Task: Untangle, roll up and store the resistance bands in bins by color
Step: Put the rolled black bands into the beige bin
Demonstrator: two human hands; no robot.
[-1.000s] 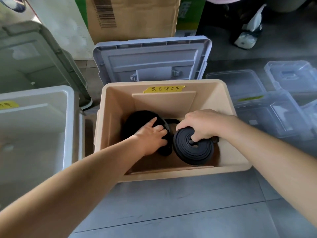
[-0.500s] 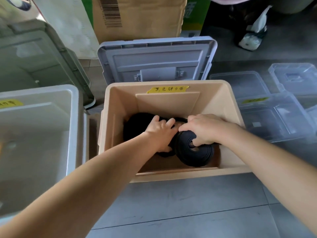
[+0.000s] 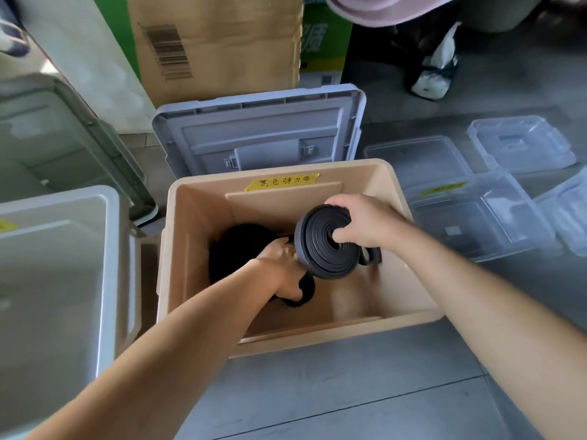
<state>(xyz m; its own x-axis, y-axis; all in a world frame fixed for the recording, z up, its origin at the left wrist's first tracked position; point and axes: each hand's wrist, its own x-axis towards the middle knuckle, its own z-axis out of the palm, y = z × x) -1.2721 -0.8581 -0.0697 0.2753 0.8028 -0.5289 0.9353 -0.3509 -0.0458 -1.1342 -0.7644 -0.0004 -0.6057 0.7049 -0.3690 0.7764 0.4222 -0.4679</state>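
Observation:
A beige bin (image 3: 409, 300) with a yellow handwritten label (image 3: 282, 181) stands on the floor in front of me. My right hand (image 3: 365, 222) grips a rolled black resistance band (image 3: 320, 249), thumb in its centre hole, holding it tilted above the bin floor; a loose loop of it hangs at the right. My left hand (image 3: 279, 265) reaches into the bin and closes on a second black band (image 3: 238, 249) that lies at the bin's left; a loop of it shows under the hand.
A white bin (image 3: 108, 249) stands at the left, a grey-green lid (image 3: 79, 138) behind it. A grey lid (image 3: 260, 131) leans behind the beige bin. Clear plastic boxes and lids (image 3: 476, 217) lie at the right. Cardboard (image 3: 216, 42) stands at the back.
My right hand has lifted the rolled black band up off the bin floor and tilted it. My left hand has slid lower and further under it onto the other band.

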